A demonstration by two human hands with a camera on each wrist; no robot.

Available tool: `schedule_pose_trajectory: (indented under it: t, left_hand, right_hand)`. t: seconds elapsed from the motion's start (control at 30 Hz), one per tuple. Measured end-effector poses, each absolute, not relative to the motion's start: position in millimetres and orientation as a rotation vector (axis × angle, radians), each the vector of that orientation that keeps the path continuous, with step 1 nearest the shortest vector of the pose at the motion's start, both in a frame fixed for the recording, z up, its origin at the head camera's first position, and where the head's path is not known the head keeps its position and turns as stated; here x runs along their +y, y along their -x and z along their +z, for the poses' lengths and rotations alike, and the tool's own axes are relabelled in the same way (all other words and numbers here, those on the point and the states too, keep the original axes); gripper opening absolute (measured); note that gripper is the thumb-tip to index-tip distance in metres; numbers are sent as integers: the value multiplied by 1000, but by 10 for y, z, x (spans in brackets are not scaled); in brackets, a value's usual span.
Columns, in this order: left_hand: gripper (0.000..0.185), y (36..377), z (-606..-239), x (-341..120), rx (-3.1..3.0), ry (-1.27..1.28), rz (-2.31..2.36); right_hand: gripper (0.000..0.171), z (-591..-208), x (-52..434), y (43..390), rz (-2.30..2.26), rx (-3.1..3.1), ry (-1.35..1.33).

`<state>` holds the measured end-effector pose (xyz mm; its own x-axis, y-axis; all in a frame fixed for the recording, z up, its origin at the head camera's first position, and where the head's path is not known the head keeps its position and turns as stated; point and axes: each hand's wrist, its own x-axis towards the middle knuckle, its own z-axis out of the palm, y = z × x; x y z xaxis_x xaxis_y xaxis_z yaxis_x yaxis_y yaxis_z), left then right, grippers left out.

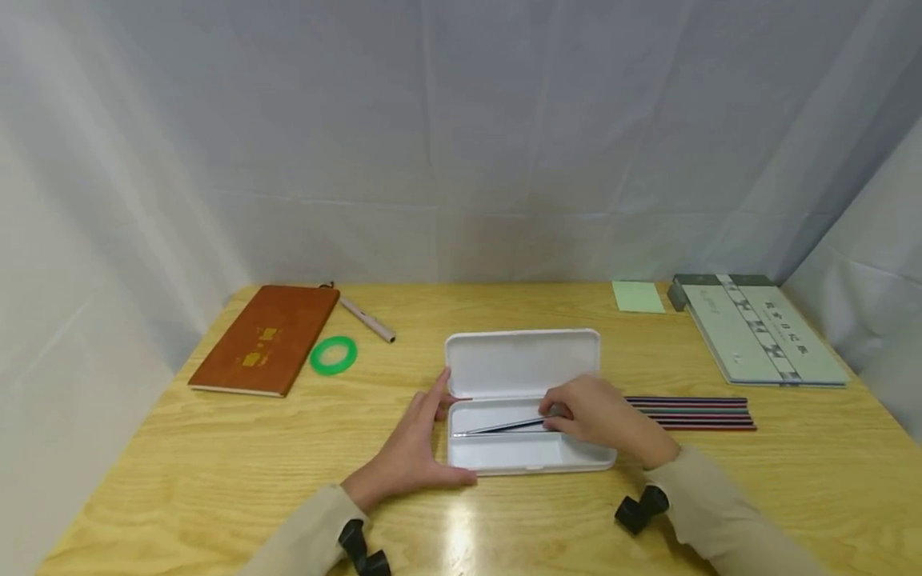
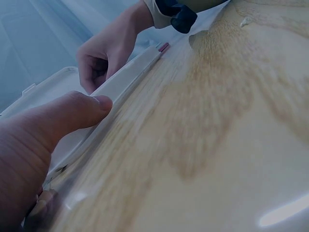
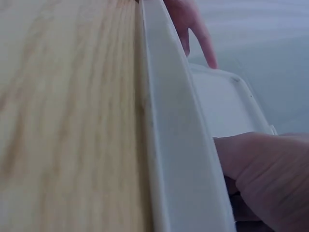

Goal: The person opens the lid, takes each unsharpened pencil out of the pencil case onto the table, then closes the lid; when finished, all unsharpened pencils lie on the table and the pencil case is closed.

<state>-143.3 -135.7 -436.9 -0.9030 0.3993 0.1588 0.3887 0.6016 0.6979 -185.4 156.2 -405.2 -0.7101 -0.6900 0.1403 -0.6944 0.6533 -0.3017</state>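
A white pencil case (image 1: 504, 458) lies open on the table, its lid (image 1: 523, 364) folded back. My left hand (image 1: 412, 448) grips the left end of the case. Its thumb (image 2: 72, 113) lies on the front wall in the left wrist view; its other fingers reach the back near the hinge. Over the right half of the case, my right hand (image 1: 594, 412) pinches a slim dark pencil (image 1: 504, 426) with curled fingers. The pencil slants within the back compartment, its left end low near the left wall. My right fingertips are partly hidden in the right wrist view.
Several coloured pencils (image 1: 709, 413) lie side by side right of the case. At left are a brown notebook (image 1: 266, 340), a green tape ring (image 1: 318, 364) and a pale pen (image 1: 367, 318). Green sticky notes (image 1: 638, 297) and a pale green boxed book (image 1: 774, 332) lie at back right.
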Motion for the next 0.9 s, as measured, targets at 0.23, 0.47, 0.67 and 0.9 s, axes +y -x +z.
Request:
schedule_pose_trajectory:
  t: [0.23,0.47,0.67,0.9]
  left_hand:
    - [138,1430,-4392,-1358,2795,-698,1228]
    - [138,1435,-4377,-1357,2799,-706,1218]
    - [138,1433,-4370,-1360,2787,-693,1216]
    - [139,1443,-4381,-1365,2781,-692,1230]
  right_hand:
    - [4,-3966,1573,1817,499,-2850,-1152]
    - [4,-3756,1900,1702,612,-2933,-975]
    - [4,-3861,2409,1586,736,-2933,-840]
    - [11,-4038,2969,1411,736,-2787,-793]
